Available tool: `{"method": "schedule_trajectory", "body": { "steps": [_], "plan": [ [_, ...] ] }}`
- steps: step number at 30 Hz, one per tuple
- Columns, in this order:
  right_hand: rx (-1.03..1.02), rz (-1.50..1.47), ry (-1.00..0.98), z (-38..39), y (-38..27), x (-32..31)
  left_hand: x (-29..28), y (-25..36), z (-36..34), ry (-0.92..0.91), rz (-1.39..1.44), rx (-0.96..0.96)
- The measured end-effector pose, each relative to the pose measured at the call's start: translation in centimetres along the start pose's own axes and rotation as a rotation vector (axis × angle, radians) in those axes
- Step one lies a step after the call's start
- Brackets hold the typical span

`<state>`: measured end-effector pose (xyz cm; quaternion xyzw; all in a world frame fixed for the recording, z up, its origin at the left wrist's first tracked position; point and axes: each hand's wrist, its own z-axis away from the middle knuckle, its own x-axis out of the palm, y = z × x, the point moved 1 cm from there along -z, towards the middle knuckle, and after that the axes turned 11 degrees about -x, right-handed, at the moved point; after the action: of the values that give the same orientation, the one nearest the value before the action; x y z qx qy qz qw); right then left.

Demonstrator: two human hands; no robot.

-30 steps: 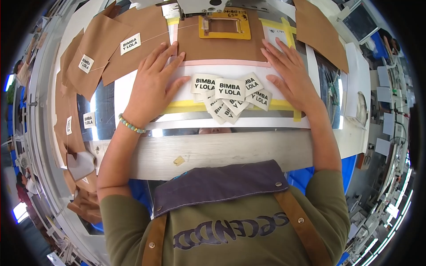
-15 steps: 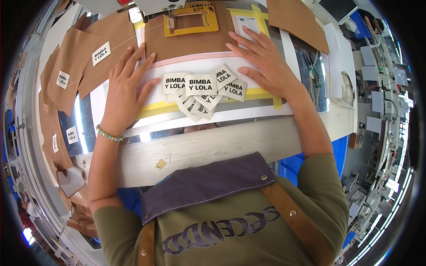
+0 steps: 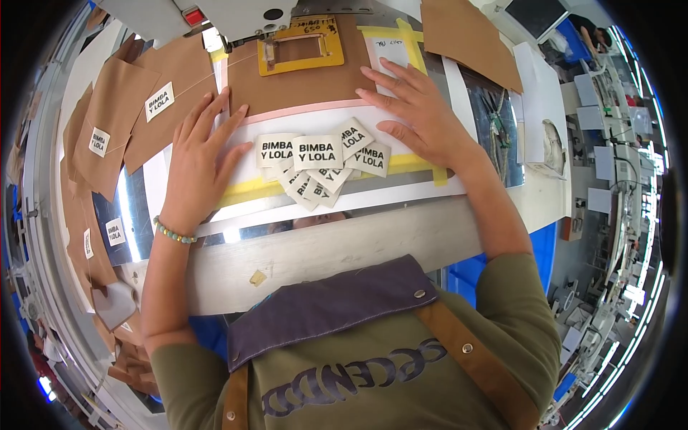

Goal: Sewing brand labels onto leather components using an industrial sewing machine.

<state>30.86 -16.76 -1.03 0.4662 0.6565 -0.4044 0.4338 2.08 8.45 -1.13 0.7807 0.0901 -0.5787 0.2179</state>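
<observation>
My left hand (image 3: 192,161) lies flat with fingers spread, at the left part of a white board (image 3: 240,172) edged with yellow tape. Its fingertips reach the pink-edged near side of a brown sheet (image 3: 308,89). My right hand (image 3: 417,118) rests at the right side of that sheet, fingers apart, near a white paper patch framed in yellow tape. Neither holds anything. Between them, a loose pile of small white labels (image 3: 317,152) with black print sits on the board. A yellow rectangular frame (image 3: 301,66) lies on the brown sheet, partly under a sewing machine head (image 3: 215,18).
Several brown pieces bearing white labels (image 3: 160,102) overlap at the left. At the right are another brown sheet (image 3: 469,43), scissors-like tools (image 3: 497,122) and a white box (image 3: 541,122). A metal table edge (image 3: 337,244) runs before me; a small tan scrap (image 3: 258,277) lies there.
The view has shifted, so the worktop appears lower and more of the sewing machine head shows. Both hands keep about the same place on the board and brown sheet.
</observation>
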Motion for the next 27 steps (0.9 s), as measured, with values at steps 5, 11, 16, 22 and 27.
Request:
{"method": "schedule_trajectory", "body": {
  "steps": [5, 11, 16, 22, 27],
  "plan": [
    [0.031, -0.019, 0.004, 0.1, 0.1, 0.1, -0.1, -0.1, 0.0, -0.004, 0.012, 0.001],
    [0.038, -0.028, -0.005, 0.6, -0.2, 0.1, -0.2, 0.2, 0.0, 0.007, 0.015, 0.015],
    [0.042, 0.293, 0.155, 1.1, 1.6, -3.8, -0.2, -1.8, -0.1, 0.038, 0.034, -0.015],
    [0.179, 0.185, 0.287, 3.0, 2.0, -10.8, -1.1, -8.1, -1.2, 0.114, -0.205, -0.037],
    [0.104, -0.006, 0.15, 2.1, -2.2, -5.7, -2.2, -7.7, -0.8, 0.198, -0.125, -0.102]
  ]
}}
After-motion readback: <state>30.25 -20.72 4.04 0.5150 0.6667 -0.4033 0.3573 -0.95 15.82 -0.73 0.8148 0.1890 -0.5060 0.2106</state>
